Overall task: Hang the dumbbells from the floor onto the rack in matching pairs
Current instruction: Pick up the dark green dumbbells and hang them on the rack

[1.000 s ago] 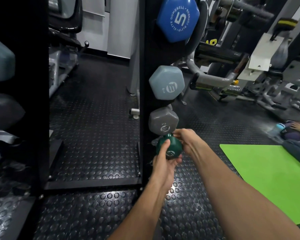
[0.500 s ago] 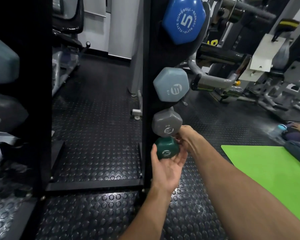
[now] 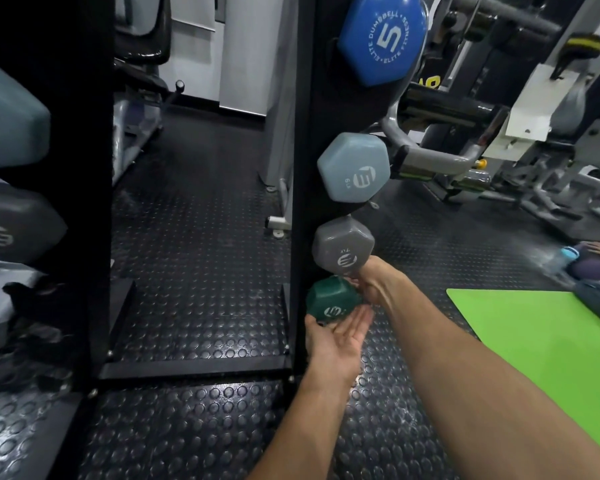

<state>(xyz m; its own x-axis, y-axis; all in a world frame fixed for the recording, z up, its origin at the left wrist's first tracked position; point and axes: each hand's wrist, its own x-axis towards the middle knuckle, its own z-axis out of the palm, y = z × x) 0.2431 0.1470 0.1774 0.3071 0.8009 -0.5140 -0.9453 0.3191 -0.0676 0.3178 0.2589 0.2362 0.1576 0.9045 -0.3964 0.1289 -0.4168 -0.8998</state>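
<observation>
A small dark green dumbbell (image 3: 331, 299) sits at the lowest slot of the black rack post (image 3: 303, 174). My right hand (image 3: 368, 282) reaches behind its head and grips its handle; the fingers are mostly hidden. My left hand (image 3: 336, 337) lies palm up just under the green head, fingers straight, touching or nearly touching it. Above hang a grey dumbbell (image 3: 342, 245), a light blue-grey one (image 3: 354, 168) and a big blue one marked 5 (image 3: 383, 36).
The rack's other post (image 3: 66, 168) stands at left with blurred grey and blue-grey dumbbell heads (image 3: 11, 116). Black studded rubber floor (image 3: 194, 237) lies between. A green mat (image 3: 548, 358) is at right, with gym machines (image 3: 534, 133) and another person's arm behind.
The green dumbbell has gone into the lowest slot. My left hand has let go of its head and dropped below it, palm up. My right hand has stayed behind the head.
</observation>
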